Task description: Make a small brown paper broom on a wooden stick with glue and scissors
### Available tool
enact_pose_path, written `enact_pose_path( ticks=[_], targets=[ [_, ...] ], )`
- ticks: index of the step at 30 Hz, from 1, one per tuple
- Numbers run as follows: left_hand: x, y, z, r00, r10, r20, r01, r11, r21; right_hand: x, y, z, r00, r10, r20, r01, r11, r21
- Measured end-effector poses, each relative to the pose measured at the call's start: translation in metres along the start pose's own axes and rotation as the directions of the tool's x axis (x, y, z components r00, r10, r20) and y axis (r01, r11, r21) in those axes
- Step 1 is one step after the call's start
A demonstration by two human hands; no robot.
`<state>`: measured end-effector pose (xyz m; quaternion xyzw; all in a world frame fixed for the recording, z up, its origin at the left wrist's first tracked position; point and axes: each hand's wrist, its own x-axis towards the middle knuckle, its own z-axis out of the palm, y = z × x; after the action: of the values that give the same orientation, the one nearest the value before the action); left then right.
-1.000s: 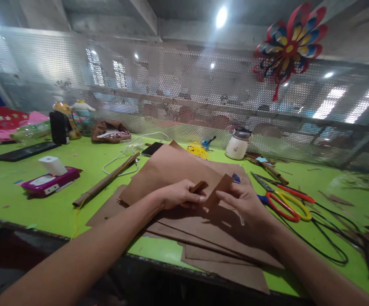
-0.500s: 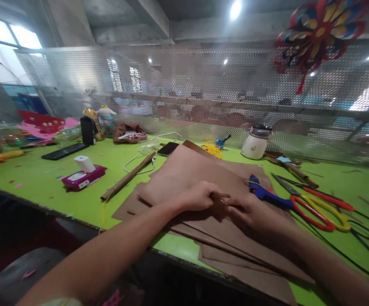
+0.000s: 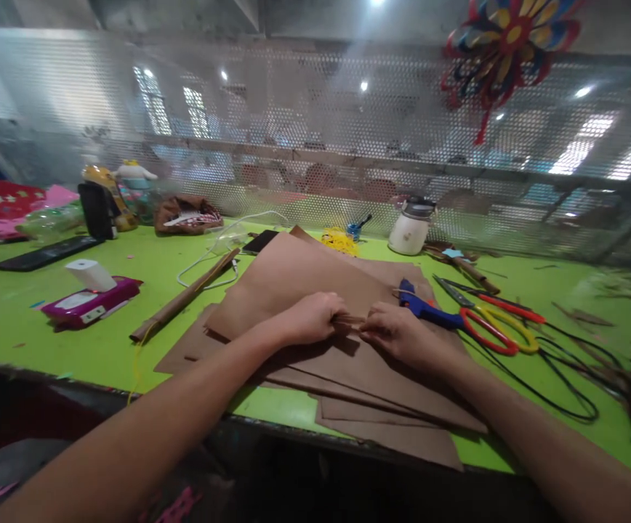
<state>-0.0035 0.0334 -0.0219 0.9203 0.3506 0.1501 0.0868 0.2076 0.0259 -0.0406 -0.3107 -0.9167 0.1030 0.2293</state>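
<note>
Over a loose stack of brown paper sheets (image 3: 283, 269), both hands meet at a small folded strip of brown paper (image 3: 350, 319). My left hand (image 3: 312, 318) is closed, its fingers wrapped round the strip's left end. From the other side, my right hand (image 3: 395, 333) pinches the right end between thumb and fingers. Part of the strip is hidden by the fingers. Just beyond my right hand lies a blue glue gun (image 3: 429, 312). Scissors with a red and a yellow handle (image 3: 493, 330) rest against it.
A rolled brown paper tube (image 3: 185, 296) and a purple power strip (image 3: 91, 301) with a white plug lie left. Toward the perforated screen stand a white jar (image 3: 411, 229), yellow shreds (image 3: 340, 241) and a brown pouch (image 3: 187, 216). Black cables (image 3: 560, 392) run along the right.
The view has swung right, so everything appears further left. My hands stay together over the paper, now slightly further apart, and more of the brown strip shows between them.
</note>
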Motion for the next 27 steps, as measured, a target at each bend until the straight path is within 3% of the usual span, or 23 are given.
enact_pose_path(
  ticks=[7,12,17,27],
  targets=[
    [0.000,0.003,-0.002,0.999,-0.022,0.030,0.021,0.999,0.042,-0.001,0.001,-0.003,0.999,-0.032,0.014,0.032,0.999,-0.004],
    [0.001,0.002,0.002,1.000,0.013,0.010,-0.014,0.999,0.040,0.001,0.001,0.000,0.996,-0.065,0.068,0.076,0.981,-0.178],
    [0.000,0.005,0.003,0.999,0.046,-0.001,-0.045,0.986,0.160,0.001,0.001,0.001,0.990,-0.068,0.127,0.103,0.948,-0.302],
    [-0.003,0.014,-0.010,0.997,0.034,0.074,-0.049,0.978,0.204,-0.002,-0.008,-0.006,0.985,-0.044,0.165,0.097,0.939,-0.329]
  ],
)
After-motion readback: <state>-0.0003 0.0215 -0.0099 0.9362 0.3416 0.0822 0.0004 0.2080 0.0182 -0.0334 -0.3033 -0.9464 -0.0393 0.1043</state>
